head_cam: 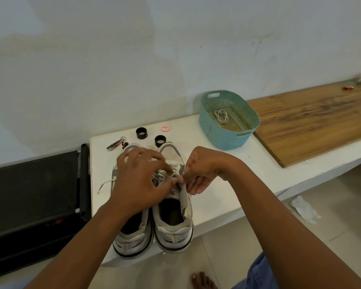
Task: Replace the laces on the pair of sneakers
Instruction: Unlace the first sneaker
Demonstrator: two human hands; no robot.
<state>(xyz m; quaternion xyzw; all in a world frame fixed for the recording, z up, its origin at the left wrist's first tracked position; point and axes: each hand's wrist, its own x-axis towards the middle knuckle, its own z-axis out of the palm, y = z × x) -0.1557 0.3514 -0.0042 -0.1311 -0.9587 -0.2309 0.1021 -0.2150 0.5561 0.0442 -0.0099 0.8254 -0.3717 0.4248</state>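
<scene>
Between both hands, over right sneaker (173, 213) on desk (221, 163): lace (168, 178) runs crosswise; right hand (200, 172) pinches its end, left hand (138, 180) grips near eyelets. Left sneaker (131, 236) beside.

A home is suggested, most likely a plain utility or entry corner. A painted, stained wall (175, 49) is seen from nine to three o'clock. A white built-in ledge (227, 184) is set along it, with a wooden board (313, 117) laid on it at two o'clock. Household odds and ends are kept on the ledge: a teal perforated basket (246, 134) at one o'clock, nail clippers (115, 143), two black rings (141, 133) and a bottle cap (165, 128) at twelve. A tiled floor (331, 226) is seen at four o'clock, and a bare foot (202, 280) at six.
</scene>
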